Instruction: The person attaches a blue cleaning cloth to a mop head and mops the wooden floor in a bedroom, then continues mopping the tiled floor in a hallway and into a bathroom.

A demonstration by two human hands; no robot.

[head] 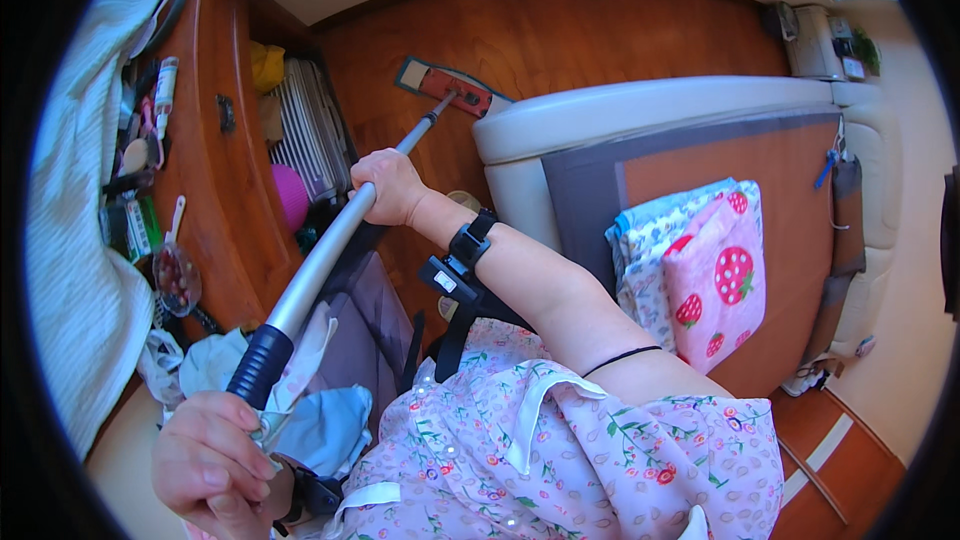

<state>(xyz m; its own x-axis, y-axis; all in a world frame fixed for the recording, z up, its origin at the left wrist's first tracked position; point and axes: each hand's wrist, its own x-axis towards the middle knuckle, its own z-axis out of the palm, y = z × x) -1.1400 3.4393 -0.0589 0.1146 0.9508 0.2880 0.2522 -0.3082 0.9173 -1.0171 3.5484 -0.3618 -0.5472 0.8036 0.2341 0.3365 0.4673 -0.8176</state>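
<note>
A flat mop with a silver telescopic pole (319, 274) runs diagonally from the lower left toward the far floor. Partway along the pole, my right hand (388, 186) is wrapped around the metal. My left hand (214, 457) closes on the top end of the dark blue ribbed grip (260, 366), its palm side partly hidden. At the far end, the red mop head (457, 90) with its teal-edged pad (411, 75) lies on the wooden floor (570, 30). Its right end is against or close beside the white bed frame's corner (510, 131).
Folded cloths, one a pink strawberry-print towel (712, 277), lie on the bed mat (675, 154). On the left stands a wooden cabinet (225, 240) with toiletries on top and a striped item (307, 127) stored in its open side. Fabric (322, 420) hangs near my left hand.
</note>
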